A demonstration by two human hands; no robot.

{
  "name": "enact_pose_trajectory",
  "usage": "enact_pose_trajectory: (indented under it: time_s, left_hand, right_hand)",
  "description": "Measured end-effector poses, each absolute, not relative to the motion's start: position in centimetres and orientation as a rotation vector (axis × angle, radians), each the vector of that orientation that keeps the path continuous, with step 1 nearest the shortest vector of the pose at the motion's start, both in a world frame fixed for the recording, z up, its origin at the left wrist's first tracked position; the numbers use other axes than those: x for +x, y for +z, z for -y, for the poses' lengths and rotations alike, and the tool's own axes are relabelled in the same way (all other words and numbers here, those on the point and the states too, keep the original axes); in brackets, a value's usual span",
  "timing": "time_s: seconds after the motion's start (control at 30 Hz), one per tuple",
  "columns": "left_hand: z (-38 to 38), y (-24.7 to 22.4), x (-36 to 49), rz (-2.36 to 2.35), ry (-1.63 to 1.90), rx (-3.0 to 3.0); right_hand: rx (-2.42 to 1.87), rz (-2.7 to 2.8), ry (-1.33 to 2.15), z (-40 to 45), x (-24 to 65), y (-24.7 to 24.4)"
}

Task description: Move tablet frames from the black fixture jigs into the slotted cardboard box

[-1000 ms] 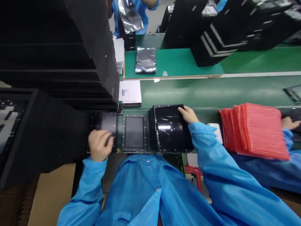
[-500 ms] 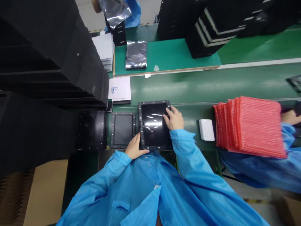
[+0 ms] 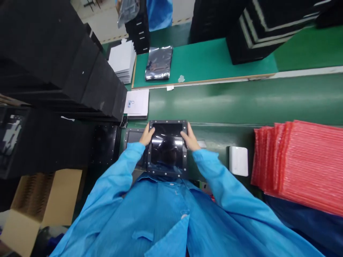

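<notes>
A black framed panel (image 3: 167,150) with a glossy dark face and a riveted border is held close in front of my body. My left hand (image 3: 147,135) grips its left edge, thumb on the front. On the opposite edge my right hand (image 3: 190,137) closes the same way, fingers behind the frame. Partly covered by the held panel, a smaller framed panel (image 3: 131,137) lies on the bench to the left. Beside my right hand a small grey flat piece (image 3: 201,144) shows on the green surface.
Tall black foam stacks (image 3: 88,75) rise on the left, over an open cardboard box (image 3: 60,192). To the right are a white device (image 3: 238,160) and red bubble bags (image 3: 313,164). Silvery bags (image 3: 159,62) and white papers (image 3: 137,101) lie ahead. Someone in blue (image 3: 159,14) stands across the bench.
Both hands have moved up to the panel's side edges and now clasp it. The panel has shifted left over the smaller one. The co-worker's hand at right is out of view.
</notes>
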State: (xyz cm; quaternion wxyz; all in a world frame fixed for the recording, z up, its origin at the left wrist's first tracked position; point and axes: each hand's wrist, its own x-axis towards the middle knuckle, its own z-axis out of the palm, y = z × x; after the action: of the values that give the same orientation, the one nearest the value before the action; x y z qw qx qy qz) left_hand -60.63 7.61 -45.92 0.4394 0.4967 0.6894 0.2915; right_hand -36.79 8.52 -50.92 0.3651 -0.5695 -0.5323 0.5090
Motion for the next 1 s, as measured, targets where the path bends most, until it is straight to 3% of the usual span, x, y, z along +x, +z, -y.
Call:
enact_pose_trajectory:
  time_s: [0.17,0.4,0.53,0.63,0.83,1.0]
  left_hand:
    - [-12.4,-45.4,-60.4,-1.792,0.711,1.293]
    - [-8.1,-43.8,-58.4,-2.01,0.497,1.591]
    - [1.7,-43.8,-58.0,-1.294,0.288,2.092]
    - [6.8,-45.0,-58.7,-1.049,0.269,2.132]
    - [6.3,-46.5,-59.5,-0.911,0.199,2.334]
    - [5.8,-46.6,-58.8,-0.779,0.3,2.585]
  right_hand:
    - [-1.408,1.407,1.231,-14.4,-37.4,-51.1]
    - [-1.475,1.385,1.09,-13.5,-37.9,-50.2]
    - [-1.533,1.456,0.972,-13.4,-38.0,-49.3]
    - [-1.494,1.665,0.742,-13.0,-38.2,-48.6]
    - [-1.138,2.214,0.524,-12.0,-40.2,-47.6]
    - [-1.016,2.353,0.333,-12.1,-40.5,-48.4]
